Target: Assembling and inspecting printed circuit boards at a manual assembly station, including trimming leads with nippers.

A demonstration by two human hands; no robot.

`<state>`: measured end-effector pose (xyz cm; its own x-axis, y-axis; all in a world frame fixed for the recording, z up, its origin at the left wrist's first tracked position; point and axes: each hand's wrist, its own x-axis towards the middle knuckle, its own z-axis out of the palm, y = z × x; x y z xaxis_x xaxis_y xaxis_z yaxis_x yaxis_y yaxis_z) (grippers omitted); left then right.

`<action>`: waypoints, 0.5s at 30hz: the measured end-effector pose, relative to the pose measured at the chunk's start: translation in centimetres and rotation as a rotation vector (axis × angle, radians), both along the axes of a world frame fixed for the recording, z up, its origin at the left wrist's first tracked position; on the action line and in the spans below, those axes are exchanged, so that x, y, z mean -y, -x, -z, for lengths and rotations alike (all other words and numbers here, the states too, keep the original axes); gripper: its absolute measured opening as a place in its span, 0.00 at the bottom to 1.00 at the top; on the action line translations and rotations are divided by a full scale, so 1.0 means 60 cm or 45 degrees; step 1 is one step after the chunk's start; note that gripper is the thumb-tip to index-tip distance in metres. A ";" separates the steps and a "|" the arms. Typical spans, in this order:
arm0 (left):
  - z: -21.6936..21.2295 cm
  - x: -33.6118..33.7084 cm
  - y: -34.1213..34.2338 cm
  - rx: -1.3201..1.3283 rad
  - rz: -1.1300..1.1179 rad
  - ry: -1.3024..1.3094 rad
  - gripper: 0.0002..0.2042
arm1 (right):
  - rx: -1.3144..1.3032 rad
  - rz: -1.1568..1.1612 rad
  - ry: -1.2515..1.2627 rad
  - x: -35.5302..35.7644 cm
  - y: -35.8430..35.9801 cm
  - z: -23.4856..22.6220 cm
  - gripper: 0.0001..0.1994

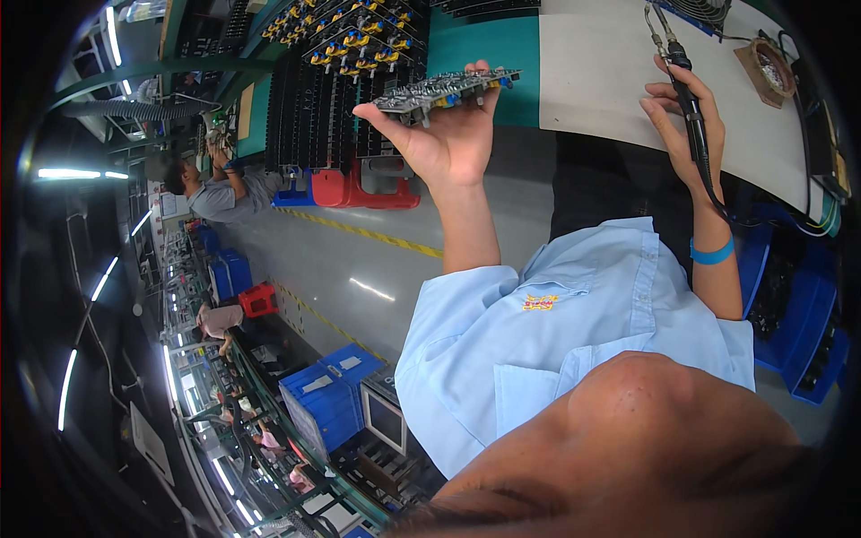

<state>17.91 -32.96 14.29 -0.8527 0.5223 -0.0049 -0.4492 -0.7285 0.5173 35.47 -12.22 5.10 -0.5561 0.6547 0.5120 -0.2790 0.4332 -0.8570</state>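
My left hand (446, 148) is raised at the left part of the bench, closed around the edges of a circuit board (439, 93). The board lies nearly level above the palm, and small yellow and blue parts show along its underside. Over the pale bench top, my right hand (689, 121) grips a soldering iron (693, 117) by its black handle. Two thin metal ends stick out at the far end of the iron, and its cable drops past my wrist. The iron and the board are well apart.
Stacked boards with yellow and blue parts (359, 40) stand beyond black slotted racks (309, 117). At the right are a brown box (765, 73) of small pieces and a fan (708, 11). Blue bins (794, 314) sit below the bench. A co-worker (224, 193) works at the left.
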 end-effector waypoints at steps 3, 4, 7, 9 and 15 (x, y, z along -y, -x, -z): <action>0.020 0.004 0.003 0.014 -0.040 0.089 0.32 | 0.005 0.004 -0.003 -0.002 0.000 0.003 0.26; 0.028 0.005 0.004 0.022 -0.059 0.133 0.32 | 0.008 0.006 -0.005 -0.002 0.000 0.005 0.26; 0.039 0.001 0.007 -0.002 -0.077 0.190 0.30 | 0.012 0.009 -0.013 0.001 0.000 0.003 0.26; 0.043 -0.003 0.008 -0.070 -0.072 0.222 0.29 | 0.010 0.011 -0.015 0.004 0.001 0.001 0.26; 0.060 -0.041 0.002 -0.185 -0.339 0.350 0.29 | 0.011 0.005 -0.026 0.010 0.002 0.000 0.26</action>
<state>17.81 -30.49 10.67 -0.9600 0.2794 0.0165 -0.1719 -0.6350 0.7532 35.33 -12.80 5.12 -0.5580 0.6463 0.5205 -0.2698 0.4519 -0.8503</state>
